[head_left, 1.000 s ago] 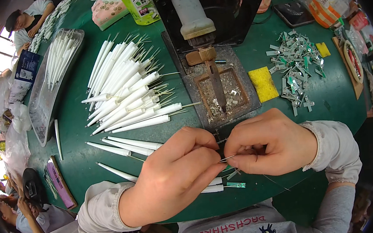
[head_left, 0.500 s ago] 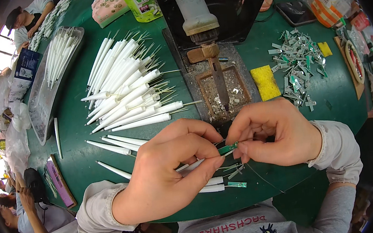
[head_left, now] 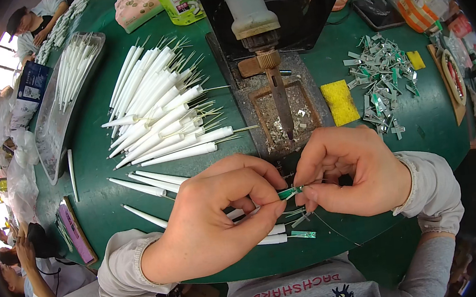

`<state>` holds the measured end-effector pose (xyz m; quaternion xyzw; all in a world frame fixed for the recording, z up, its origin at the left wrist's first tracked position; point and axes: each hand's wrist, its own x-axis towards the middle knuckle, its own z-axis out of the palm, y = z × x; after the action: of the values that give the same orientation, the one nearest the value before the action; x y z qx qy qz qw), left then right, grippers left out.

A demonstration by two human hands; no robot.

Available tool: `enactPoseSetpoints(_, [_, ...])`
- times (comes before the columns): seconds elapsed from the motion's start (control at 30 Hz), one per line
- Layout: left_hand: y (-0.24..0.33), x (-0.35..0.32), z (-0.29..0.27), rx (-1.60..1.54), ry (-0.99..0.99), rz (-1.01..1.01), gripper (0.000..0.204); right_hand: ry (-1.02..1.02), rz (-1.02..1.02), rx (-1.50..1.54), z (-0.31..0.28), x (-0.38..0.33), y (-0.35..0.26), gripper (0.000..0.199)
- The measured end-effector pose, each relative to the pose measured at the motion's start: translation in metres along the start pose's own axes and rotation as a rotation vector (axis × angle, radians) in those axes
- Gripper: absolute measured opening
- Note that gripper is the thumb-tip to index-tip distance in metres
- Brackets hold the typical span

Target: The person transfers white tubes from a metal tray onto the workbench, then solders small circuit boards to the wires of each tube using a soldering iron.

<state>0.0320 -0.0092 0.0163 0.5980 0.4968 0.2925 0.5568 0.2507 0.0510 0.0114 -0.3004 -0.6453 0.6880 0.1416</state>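
Your left hand [head_left: 216, 219] and right hand [head_left: 355, 171] meet just above the near edge of the tabletop [head_left: 98, 179], and both pinch the same small green strip [head_left: 290, 192]: your left thumb and forefinger clench its left end, your right fingertips its right end. Each hand's grip is closed on that strip, which hangs between them, clear of the surface.

The round green tabletop carries everything else. At its far side stands a dark machine [head_left: 276, 13] with a grey cylinder, and below it a metal tray [head_left: 272, 116] holds silvery scraps under a slanted blade. To the left, a large heap of white tapered sticks [head_left: 160, 110] with thin wire ends lies fanned out; a clear tray [head_left: 67, 102] further left holds more of them. A few single sticks [head_left: 138, 186] lie just left of your left hand. A yellow sponge [head_left: 340, 102] sits beside the metal tray, and right of it a scatter of small grey and green clips [head_left: 384, 86]. Beneath your hands, two finished white pieces [head_left: 284, 237] with green tips rest on the tabletop.
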Motion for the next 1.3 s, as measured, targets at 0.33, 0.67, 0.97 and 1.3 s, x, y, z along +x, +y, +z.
enactPoseSetpoints(0.33, [-0.001, 0.0, 0.0, -0.063, -0.028, -0.02, 0.006, 0.06, -0.024, 0.12, 0.004, 0.001, 0.006, 0.013])
enactPoseSetpoints(0.67, [0.0, 0.0, 0.002, -0.2, 0.003, -0.053, 0.004, 0.023, -0.037, 0.111, 0.001, 0.003, 0.007, 0.014])
enactPoseSetpoints(0.97, [-0.007, 0.011, 0.0, -0.321, 0.057, -0.024, 0.003, -0.078, 0.105, 0.318, -0.017, 0.012, -0.005, 0.02])
enactPoseSetpoints(1.3, [-0.005, 0.021, -0.004, -0.264, 0.119, 0.034, 0.008, 0.105, 0.001, 0.043, -0.013, 0.007, -0.01, 0.015])
